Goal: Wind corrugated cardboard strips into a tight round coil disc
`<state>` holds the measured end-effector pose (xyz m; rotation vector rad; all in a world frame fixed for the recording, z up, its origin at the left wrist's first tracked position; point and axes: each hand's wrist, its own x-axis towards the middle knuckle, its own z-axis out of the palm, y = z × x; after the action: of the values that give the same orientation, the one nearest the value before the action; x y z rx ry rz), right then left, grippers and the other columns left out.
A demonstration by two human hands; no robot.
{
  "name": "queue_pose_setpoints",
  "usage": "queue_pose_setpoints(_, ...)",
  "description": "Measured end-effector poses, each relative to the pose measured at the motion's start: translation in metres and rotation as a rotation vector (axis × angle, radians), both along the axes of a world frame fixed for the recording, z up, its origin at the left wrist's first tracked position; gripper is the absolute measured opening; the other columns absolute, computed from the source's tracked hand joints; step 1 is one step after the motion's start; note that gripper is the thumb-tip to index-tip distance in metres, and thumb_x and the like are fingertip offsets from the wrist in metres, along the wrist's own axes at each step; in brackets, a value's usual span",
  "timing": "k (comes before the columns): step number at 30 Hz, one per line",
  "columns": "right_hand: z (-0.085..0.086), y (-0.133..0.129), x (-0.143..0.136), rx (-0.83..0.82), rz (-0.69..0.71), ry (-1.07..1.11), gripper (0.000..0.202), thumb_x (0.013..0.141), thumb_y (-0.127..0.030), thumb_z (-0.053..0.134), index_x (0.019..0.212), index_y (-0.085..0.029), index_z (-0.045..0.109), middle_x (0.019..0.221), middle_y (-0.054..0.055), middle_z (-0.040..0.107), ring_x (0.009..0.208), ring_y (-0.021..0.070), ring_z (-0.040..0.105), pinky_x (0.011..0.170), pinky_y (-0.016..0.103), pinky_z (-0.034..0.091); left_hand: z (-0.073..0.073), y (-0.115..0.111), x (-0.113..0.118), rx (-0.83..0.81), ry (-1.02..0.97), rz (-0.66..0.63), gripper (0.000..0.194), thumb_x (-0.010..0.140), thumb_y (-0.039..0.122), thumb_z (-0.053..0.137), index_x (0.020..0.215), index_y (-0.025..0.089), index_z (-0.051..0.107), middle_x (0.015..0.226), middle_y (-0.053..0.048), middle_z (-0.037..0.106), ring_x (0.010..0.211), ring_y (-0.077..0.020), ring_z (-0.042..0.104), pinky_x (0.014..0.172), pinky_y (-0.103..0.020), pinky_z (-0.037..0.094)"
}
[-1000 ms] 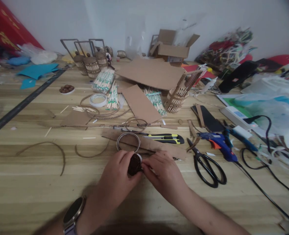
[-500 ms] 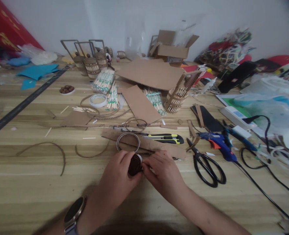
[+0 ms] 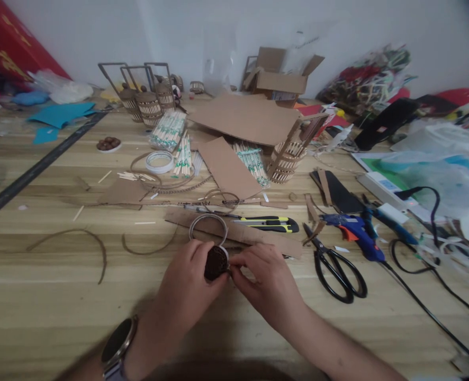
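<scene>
Dark brown round piece (image 3: 216, 263) between two hands, over the tabletop (image 3: 60, 307)

Left hand (image 3: 189, 278) curls its fingers around it; right hand (image 3: 260, 270) presses fingertips together at its edge, anything pinched hidden. Beyond: ring (image 3: 208, 215), then cutter (image 3: 272, 224).

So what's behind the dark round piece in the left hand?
Past the round piece, the ring overlaps the cardboard strip. The left hand covers the piece's left side; what lies directly behind it can't be seen.
</scene>
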<state>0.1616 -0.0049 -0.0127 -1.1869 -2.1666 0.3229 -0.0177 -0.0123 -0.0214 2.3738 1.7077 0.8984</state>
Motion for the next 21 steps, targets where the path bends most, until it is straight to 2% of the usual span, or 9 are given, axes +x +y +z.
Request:
queue_pose_setpoints(7,-0.0026,0.0002,-0.0020,0.053,-0.022,-0.075,0.014,0.082,-0.008,0.061,0.078,-0.021,0.066,0.070,0.000,0.067,0.071,0.0188,0.058,0.071,0.033,0.035,0.0002,-0.0048,0.0055,-0.025,0.068,0.037,0.033,0.071,0.012,0.067,0.103,0.015,0.060,0.086,-0.008,0.067,0.079,-0.0283,0.067,0.067,-0.041,0.058)
queue_pose_setpoints(13,-0.0030,0.0014,-0.0039,0.115,-0.039,-0.125,0.014,0.080,-0.010,0.060,0.071,-0.020,0.063,0.066,0.000,0.062,0.069,0.0189,0.054,0.070,0.034,0.032,0.0032,-0.0067,0.0072,-0.013,0.087,-0.005,0.025,0.073,0.010,0.066,0.098,0.011,0.062,0.082,-0.009,0.066,0.074,-0.0287,0.067,0.062,-0.041,0.057)
queue_pose_setpoints(18,-0.0014,0.0022,-0.0033,0.091,-0.033,-0.155,0.014,0.078,-0.009,0.059,0.069,-0.020,0.059,0.067,0.000,0.062,0.070,0.0186,0.054,0.070,0.033,0.031,0.0045,-0.0065,0.0064,-0.040,0.083,-0.023,0.022,0.074,0.011,0.064,0.095,0.013,0.061,0.082,-0.009,0.066,0.074,-0.0290,0.067,0.062,-0.042,0.058)
queue_pose_setpoints(21,0.0015,0.0027,-0.0014,0.059,-0.005,-0.143,0.013,0.077,-0.009,0.059,0.071,-0.020,0.059,0.068,0.000,0.063,0.071,0.0186,0.055,0.070,0.032,0.030,0.0031,-0.0057,0.0051,-0.025,0.061,-0.043,0.027,0.074,0.012,0.064,0.100,0.015,0.058,0.084,-0.008,0.066,0.076,-0.0277,0.067,0.064,-0.041,0.059)
